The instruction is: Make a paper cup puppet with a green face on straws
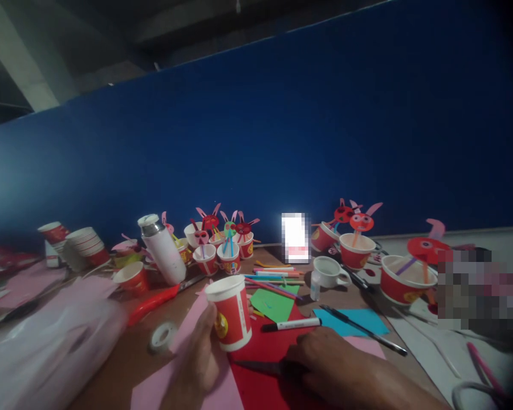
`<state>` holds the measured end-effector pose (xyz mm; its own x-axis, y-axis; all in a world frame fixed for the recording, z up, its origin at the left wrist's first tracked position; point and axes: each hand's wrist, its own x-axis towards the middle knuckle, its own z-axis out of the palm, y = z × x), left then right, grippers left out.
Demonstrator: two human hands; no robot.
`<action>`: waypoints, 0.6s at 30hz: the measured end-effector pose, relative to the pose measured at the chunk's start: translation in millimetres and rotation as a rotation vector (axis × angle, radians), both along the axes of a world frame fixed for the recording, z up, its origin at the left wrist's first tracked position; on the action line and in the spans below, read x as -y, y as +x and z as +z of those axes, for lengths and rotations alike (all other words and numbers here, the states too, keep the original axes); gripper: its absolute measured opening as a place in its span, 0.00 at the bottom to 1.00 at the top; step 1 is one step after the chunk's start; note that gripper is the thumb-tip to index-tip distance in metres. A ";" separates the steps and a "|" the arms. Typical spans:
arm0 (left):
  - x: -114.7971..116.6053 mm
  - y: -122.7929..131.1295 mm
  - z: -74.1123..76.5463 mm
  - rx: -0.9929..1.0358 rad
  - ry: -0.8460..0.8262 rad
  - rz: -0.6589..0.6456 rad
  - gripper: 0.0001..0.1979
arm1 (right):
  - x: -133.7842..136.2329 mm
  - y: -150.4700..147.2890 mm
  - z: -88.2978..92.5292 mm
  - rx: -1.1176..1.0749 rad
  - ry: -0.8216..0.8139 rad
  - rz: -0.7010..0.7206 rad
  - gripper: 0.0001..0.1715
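My left hand [203,347] is wrapped round the side of a red and white paper cup [235,319]. The cup is held slightly tilted above pink paper [154,387] and red paper [256,393]. Low over the red sheet, my right hand [316,359] is closed on a tool with a dark, pointed blade [256,367]. Its tip points left, just below the cup's base. The handle is hidden, so I cannot tell whether it is a knife or scissors. A black and white marker [290,324] lies just beyond the right hand.
Finished-looking cups with paper animal heads [357,250] stand at the back. A white flask [162,250], stacked cups [88,247], a tape roll [162,336] and a plastic bag [64,353] are on the left. Right are a white mug [327,272], blue paper [370,322] and a pen [363,330].
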<state>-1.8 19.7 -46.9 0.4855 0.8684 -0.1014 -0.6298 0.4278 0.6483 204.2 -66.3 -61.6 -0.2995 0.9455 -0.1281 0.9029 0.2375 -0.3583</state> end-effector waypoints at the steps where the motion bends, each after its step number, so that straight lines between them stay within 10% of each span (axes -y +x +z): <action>1: -0.8 -0.7 1.4 0.009 -0.034 -0.024 0.18 | 0.4 0.5 2.8 0.004 -0.010 0.009 0.15; 18: -12.5 -9.9 6.6 -0.101 0.008 0.071 0.17 | -5.1 19.3 46.0 -0.121 0.116 -0.225 0.09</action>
<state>-11.7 32.3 -40.4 0.4100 0.9013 -0.1395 -0.5897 0.3787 0.7134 223.5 -61.1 -15.6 -0.0872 0.9961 0.0088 0.8899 0.0819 -0.4488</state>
